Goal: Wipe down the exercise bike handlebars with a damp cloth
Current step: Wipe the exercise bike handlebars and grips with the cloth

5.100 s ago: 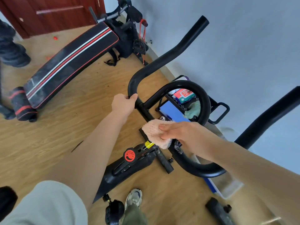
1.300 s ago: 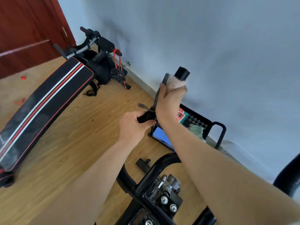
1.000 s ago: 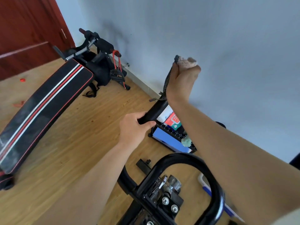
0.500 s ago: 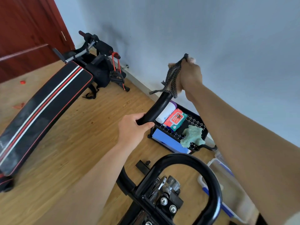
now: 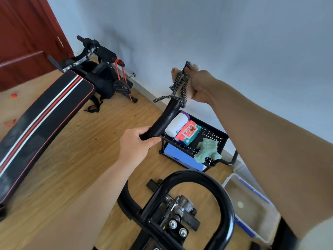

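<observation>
At about twelve o'clock from the middle of the view, the right hand (image 5: 201, 83) is clenched around a peach cloth (image 5: 174, 73), right at the upper tip of the left arm of the handlebar (image 5: 165, 118). A speckled black and white cord (image 5: 182, 82) lies over the cloth. It passes under the fingers and hangs down to the tip of the bar, with one loose end pointing to nine o'clock. I cannot tell if the cord is fixed to the bar or only caught in the grip.

Lower on the same bar, at seven o'clock from the cloth, the left hand (image 5: 135, 145) grasps the black grip with the fingers curled around it. I think this hand is there to hold the bar steady against the pull of the wiping.

The cloth is bunched in the fist and not flat, probably so that it surrounds the round tube and cleans all sides in one stroke. The round middle loop (image 5: 223, 188) of the handlebar is at five o'clock, free of both hands.

On the floor at three o'clock from the left hand stands a black rack (image 5: 221, 134) with a pack of wipes (image 5: 188, 132) and a green rag (image 5: 207, 150), likely kept close as supplies. A sit-up bench (image 5: 45, 109) lies at nine o'clock.
</observation>
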